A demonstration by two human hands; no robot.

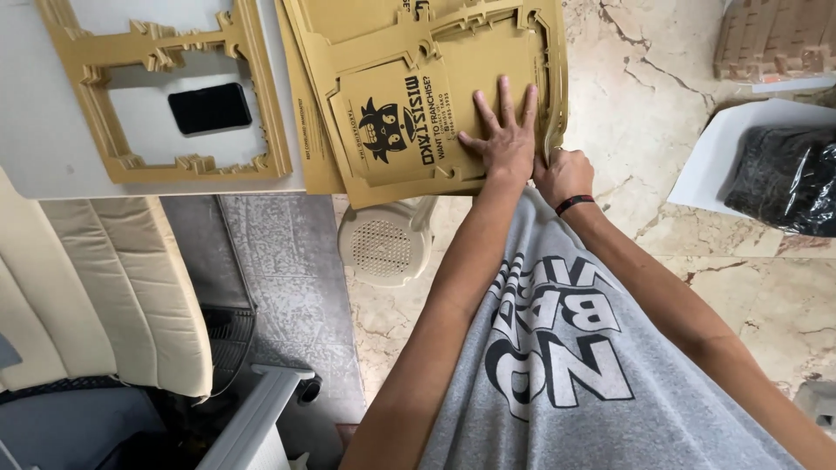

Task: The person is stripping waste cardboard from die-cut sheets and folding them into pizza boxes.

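Observation:
My left hand point(503, 132) lies flat with fingers spread on a printed tan die-cut cardboard sheet point(409, 122), the top one of a stack that overhangs a white table point(26, 130). My right hand point(563, 172), with a dark wristband, is closed on the outer scrap border of that sheet point(554, 104) at its right edge, where the border curls up away from the box blank. The blank carries a black cartoon print.
An emptied cardboard frame point(157, 96) lies on the table around a black phone point(209, 108). A beige plastic stool point(385, 244) stands below the stack. To the right are a black bag point(784, 178) on white board and stacked cardboard point(771, 39). A cream chair point(104, 278) is at left.

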